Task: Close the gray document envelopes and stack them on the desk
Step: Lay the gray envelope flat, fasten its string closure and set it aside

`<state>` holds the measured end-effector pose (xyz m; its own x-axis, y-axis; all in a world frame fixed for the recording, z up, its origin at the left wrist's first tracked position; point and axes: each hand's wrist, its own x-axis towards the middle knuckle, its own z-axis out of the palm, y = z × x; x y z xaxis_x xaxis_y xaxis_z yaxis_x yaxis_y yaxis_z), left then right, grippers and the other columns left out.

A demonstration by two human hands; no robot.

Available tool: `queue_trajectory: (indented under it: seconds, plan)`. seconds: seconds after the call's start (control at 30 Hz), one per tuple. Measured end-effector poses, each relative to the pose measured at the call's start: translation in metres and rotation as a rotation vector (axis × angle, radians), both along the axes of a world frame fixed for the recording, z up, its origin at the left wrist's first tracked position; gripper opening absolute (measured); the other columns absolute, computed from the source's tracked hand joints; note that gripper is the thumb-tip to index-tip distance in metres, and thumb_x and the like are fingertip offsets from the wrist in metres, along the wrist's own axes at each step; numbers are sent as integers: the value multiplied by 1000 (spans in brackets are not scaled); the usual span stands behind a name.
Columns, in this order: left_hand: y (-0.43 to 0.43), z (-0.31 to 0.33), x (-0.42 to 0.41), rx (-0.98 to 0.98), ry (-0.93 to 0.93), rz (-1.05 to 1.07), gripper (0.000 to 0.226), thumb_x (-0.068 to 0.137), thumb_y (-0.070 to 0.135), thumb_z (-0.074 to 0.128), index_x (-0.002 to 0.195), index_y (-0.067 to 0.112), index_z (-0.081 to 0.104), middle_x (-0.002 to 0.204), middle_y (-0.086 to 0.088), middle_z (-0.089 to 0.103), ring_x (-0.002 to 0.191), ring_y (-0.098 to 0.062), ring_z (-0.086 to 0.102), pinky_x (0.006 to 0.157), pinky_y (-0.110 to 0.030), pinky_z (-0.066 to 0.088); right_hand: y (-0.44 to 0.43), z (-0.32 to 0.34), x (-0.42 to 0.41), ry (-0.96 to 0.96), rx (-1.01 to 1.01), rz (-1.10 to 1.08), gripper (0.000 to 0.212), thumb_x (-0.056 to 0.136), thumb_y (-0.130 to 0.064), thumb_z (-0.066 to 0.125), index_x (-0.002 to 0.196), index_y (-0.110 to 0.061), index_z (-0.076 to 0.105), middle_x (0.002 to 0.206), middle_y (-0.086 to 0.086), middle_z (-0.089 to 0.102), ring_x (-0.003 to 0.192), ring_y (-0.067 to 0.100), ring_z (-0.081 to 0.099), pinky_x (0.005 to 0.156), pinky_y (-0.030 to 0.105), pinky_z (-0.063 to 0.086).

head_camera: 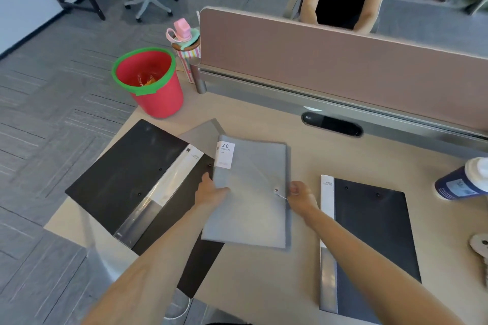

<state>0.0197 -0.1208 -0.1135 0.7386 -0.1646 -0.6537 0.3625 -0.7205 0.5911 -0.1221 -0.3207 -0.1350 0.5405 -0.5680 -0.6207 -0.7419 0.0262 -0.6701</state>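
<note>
A gray document envelope (250, 192) lies in the middle of the desk (303, 155), flap folded over, with a white "20 pockets" label at its top left corner. My left hand (211, 190) presses on its left edge. My right hand (299, 194) pinches the thin closure string beside the round button (276, 190) near the right edge. A second gray envelope (203, 133) peeks out from under it at the upper left, mostly hidden.
An open black folder (126, 179) lies at the left, overhanging the desk edge. A dark folder (375, 235) lies at the right. A red bucket (150, 82) stands at the back left, a bottle (459, 181) lies at the right edge. Behind the partition (330, 60) sits another person.
</note>
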Motion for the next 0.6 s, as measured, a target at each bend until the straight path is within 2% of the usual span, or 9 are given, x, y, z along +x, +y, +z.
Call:
queue_trajectory:
  seconds: [0.07, 0.13, 0.2, 0.27, 0.33, 0.37, 0.47, 0.53, 0.6]
  plan:
    - [2, 7, -1, -169, 73, 128, 78, 79, 16, 69, 145, 11, 28, 135, -15, 54, 108, -33, 61, 88, -42, 52, 7, 7, -2, -6, 76, -113, 54, 83, -15, 57, 136, -15, 43, 121, 5, 56, 95, 21, 57, 75, 28, 47]
    - [2, 18, 3, -356, 136, 173, 49, 84, 11, 68, 128, 5, 47, 121, -17, 64, 90, -27, 67, 72, -37, 55, 9, 15, -2, -8, 142, -154, 53, 77, -27, 64, 127, -18, 50, 102, 3, 58, 74, 15, 53, 63, 24, 42]
    - [-3, 32, 10, -497, 168, 135, 41, 85, 13, 68, 123, 6, 54, 115, -14, 69, 91, -28, 70, 76, -39, 56, 7, 31, -1, -33, 137, -195, 35, 82, -27, 64, 116, -19, 59, 82, -3, 54, 66, 13, 47, 57, 24, 38]
    - [-11, 44, 17, -592, 180, 93, 42, 85, 16, 68, 124, 9, 56, 114, -14, 70, 97, -30, 70, 83, -43, 56, 1, 47, -3, -102, 84, -248, 35, 89, -24, 56, 121, -14, 60, 90, 0, 56, 80, 17, 52, 69, 29, 43]
    - [-23, 52, 15, -680, 231, 55, 36, 86, 16, 67, 121, 11, 58, 112, -13, 70, 96, -29, 69, 80, -41, 56, -6, 62, -13, -170, 5, -328, 39, 92, -26, 51, 129, -12, 54, 114, 2, 57, 97, 20, 53, 83, 33, 43]
    - [-31, 56, 10, -709, 271, 31, 32, 87, 16, 66, 119, 13, 59, 110, -12, 71, 94, -27, 69, 77, -40, 56, -8, 70, -22, -195, -35, -364, 37, 93, -27, 50, 127, -12, 54, 118, 3, 57, 100, 22, 55, 84, 33, 43]
    - [-59, 58, -17, -738, 398, -74, 29, 88, 16, 65, 117, 17, 61, 104, -7, 73, 90, -23, 70, 72, -37, 56, -20, 81, -60, -187, -151, -463, 27, 96, -28, 48, 116, -11, 56, 107, 9, 61, 96, 28, 58, 77, 34, 46]
    - [-78, 52, -43, -709, 434, -172, 28, 89, 12, 64, 116, 17, 61, 100, -6, 73, 85, -20, 71, 71, -34, 57, -27, 80, -94, -149, -215, -534, 37, 94, -24, 47, 131, -15, 46, 119, 6, 57, 105, 26, 56, 90, 40, 49]
    - [-95, 47, -73, -635, 425, -293, 24, 89, 10, 63, 111, 18, 60, 97, -3, 73, 80, -15, 70, 65, -28, 56, -34, 75, -131, -94, -245, -577, 43, 92, -19, 44, 136, -20, 40, 121, 3, 54, 109, 25, 54, 92, 41, 48]
